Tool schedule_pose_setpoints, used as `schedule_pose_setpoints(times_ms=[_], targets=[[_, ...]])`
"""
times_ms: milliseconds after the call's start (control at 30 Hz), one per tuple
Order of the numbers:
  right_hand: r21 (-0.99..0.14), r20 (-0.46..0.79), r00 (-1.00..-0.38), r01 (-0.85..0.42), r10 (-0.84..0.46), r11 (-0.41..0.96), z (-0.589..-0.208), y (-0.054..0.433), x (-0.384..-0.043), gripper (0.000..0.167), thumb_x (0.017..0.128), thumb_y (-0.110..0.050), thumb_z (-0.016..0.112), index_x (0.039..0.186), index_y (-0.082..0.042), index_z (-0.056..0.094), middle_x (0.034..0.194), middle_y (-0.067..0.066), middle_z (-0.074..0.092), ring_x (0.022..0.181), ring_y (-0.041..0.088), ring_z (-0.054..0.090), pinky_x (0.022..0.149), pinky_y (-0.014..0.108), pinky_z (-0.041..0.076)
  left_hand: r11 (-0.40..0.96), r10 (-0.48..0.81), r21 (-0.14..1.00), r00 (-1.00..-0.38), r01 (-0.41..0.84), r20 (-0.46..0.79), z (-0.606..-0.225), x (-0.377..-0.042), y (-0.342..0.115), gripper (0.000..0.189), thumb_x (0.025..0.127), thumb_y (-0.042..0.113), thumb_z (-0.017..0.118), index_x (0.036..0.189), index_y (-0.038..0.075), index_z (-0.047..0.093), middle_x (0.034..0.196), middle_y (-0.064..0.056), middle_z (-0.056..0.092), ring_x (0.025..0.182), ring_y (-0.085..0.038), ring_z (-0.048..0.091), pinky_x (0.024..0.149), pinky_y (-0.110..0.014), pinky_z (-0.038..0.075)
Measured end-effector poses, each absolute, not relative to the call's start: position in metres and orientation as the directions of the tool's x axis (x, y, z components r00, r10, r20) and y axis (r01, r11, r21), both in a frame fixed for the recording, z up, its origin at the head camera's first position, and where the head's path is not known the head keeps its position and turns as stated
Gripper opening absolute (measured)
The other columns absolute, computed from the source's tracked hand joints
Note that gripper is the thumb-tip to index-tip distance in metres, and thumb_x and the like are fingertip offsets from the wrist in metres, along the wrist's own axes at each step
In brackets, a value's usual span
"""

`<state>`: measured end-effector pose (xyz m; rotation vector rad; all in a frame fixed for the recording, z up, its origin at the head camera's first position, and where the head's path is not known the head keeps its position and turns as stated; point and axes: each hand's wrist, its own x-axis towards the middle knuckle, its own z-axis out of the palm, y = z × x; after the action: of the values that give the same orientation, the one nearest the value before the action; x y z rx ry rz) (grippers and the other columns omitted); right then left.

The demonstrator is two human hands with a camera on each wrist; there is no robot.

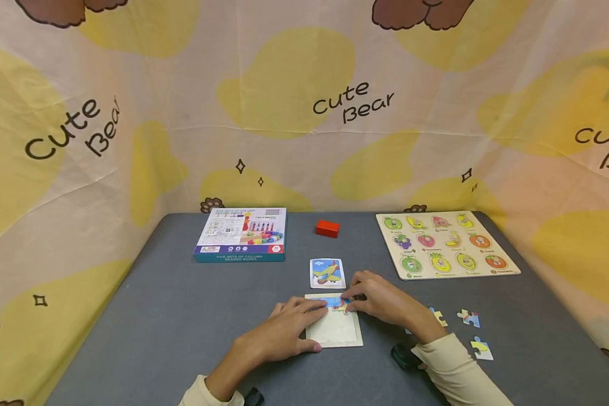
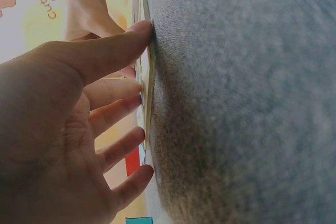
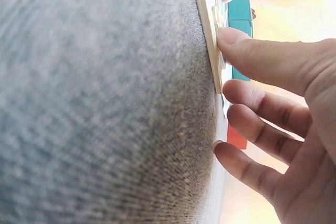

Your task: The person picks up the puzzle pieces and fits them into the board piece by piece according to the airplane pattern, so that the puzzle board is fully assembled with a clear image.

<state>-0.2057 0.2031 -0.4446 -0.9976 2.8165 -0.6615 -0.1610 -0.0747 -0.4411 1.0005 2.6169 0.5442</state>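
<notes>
A shallow pale wooden puzzle tray (image 1: 335, 332) lies in front of me, with blue-and-yellow jigsaw pieces (image 1: 317, 303) along its far side. My left hand (image 1: 290, 330) rests over the tray's left side, its fingers extended onto the pieces and its thumb at the near left corner. At the far right corner, my right hand (image 1: 383, 299) pinches a jigsaw piece (image 1: 344, 308) between thumb and forefinger. The right wrist view has that thumb (image 3: 233, 43) pressed down at the tray edge (image 3: 207, 30). Just beyond the tray lies a picture card (image 1: 327, 273) of a yellow airplane.
Loose jigsaw pieces (image 1: 469, 318) lie right of my right forearm, another piece (image 1: 482, 348) nearer me. A red block (image 1: 327, 228) sits farther back, between a boxed bead set (image 1: 241, 234) on the left and a fruit board (image 1: 446, 245) on the right. Printed cloth (image 1: 284, 152) surrounds the grey table.
</notes>
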Motion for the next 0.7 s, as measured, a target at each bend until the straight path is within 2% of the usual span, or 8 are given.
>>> schedule_pose_setpoints(times_ms=[700], targets=[[-0.374, 0.083, -0.797, -0.581, -0.598, 0.723, -0.4434, 0.1992, -0.2019, 0.023, 0.093, -0.019, 0.083, 0.115, -0.013, 0.084, 0.105, -0.004, 0.062, 0.095, 0.011, 0.055, 0.084, 0.034, 0.051, 0.685, 0.688, 0.424, -0.716, 0.592, -0.113, -0.4416, -0.1597, -0.0749, 0.069, 0.098, 0.043, 0.075, 0.159, 0.021, 0.051, 0.165, 0.007, 0.044, 0.147, -0.023, 0.039, 0.108, -0.051, 0.037]])
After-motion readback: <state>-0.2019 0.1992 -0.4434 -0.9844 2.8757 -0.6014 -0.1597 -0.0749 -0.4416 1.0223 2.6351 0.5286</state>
